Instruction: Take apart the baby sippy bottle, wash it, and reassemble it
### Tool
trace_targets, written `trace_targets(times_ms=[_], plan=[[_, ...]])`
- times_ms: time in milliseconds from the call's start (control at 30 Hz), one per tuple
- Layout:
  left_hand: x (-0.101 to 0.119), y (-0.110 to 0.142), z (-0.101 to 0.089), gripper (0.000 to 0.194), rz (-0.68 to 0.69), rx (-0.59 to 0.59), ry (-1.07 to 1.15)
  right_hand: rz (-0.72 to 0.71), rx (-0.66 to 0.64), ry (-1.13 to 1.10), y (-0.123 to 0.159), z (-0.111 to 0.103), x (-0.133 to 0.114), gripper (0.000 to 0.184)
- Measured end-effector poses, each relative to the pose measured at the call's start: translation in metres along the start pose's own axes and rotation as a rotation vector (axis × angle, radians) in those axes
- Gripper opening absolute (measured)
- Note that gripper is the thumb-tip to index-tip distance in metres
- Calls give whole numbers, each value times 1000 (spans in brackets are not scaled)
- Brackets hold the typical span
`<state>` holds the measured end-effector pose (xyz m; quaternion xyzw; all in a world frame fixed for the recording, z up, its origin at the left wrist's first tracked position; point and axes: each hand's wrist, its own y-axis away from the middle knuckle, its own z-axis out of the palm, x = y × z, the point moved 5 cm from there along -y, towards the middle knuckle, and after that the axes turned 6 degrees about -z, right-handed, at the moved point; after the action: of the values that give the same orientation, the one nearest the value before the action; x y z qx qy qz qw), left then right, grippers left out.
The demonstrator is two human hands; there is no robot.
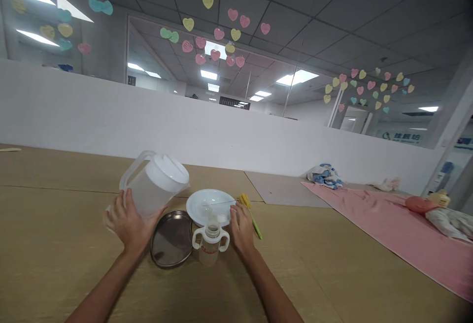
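Observation:
My left hand (129,222) is closed around the lower body of a translucent white pitcher (148,190), which has a lid and a big handle. The pitcher tips to the right, its lid side toward a white plate (197,200). In front of the plate stands a baby bottle (209,251) with two white handles and an open neck. My right hand (242,227) is at the plate's right rim with its fingers bent together; what they hold, if anything, is unclear. Small clear and white parts lie in the plate, hard to make out.
A round metal tray (172,239) sits left of the bottle. Beside my right hand lies a yellow-headed brush (255,222) with a green handle. Farther right are a pink cloth (373,219), a blue-and-white bundle (325,176) and a doll-like object (421,205). A low white wall (236,141) bounds the table's back.

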<state>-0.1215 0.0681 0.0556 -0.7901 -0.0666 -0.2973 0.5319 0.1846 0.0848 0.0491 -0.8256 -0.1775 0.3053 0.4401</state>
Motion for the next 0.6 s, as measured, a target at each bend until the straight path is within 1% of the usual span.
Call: trace_targets(times_ms=[67, 100, 200, 233, 300, 400, 600], plan=[[6, -1, -5, 88, -20, 79, -74, -100, 31, -86, -1, -9, -14, 34], [8, 0, -5, 87, -2, 95, -99, -171, 24, -120, -1, -12, -22, 32], [14, 3, -1, 83, 97, 71, -95, -419, -56, -169, 3, -18, -46, 28], [15, 5, 0, 80, 119, 64, -87, -482, -83, -164, 4, -18, -51, 30], [16, 7, 2, 75, 159, 48, -79, -566, -116, -141, 8, -16, -58, 34], [18, 9, 1, 71, 198, 47, -82, -608, -127, -106, 12, -8, -61, 38], [20, 8, -2, 75, 224, 63, -130, -592, -91, -70, 18, -2, -61, 41]])
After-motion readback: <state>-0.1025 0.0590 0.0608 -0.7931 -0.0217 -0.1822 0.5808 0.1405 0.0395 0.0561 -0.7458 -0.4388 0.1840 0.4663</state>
